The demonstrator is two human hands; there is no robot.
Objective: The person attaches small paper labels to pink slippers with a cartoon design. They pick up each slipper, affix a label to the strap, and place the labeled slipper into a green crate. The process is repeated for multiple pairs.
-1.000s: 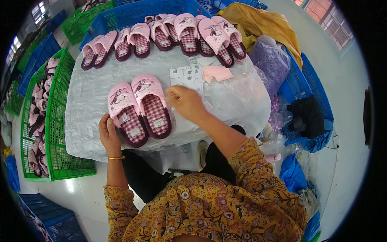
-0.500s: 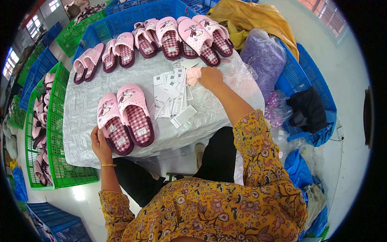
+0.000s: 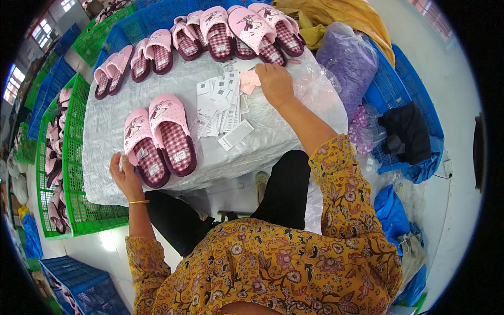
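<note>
Two pink slippers point(image 3: 161, 139) lie side by side left of centre in the head view, toes toward the top of the frame, checked insoles showing, on a plastic-covered table point(image 3: 105, 126). Just to their lower left, the left hand point(image 3: 125, 176) has its fingers loosely spread; whether it touches the nearer slipper I cannot tell. The right hand point(image 3: 275, 84), above and right of centre, has curled fingers beside pink slips of paper point(image 3: 248, 81); whether it pinches one is hidden. White printed labels point(image 3: 220, 102) lie fanned between those slips and the pair. A row of similar slippers point(image 3: 215, 37) spans the table's top edge. A green crate point(image 3: 86, 163) stands at left, and a purple-filled bag point(image 3: 346, 65) sits upper right.
</note>
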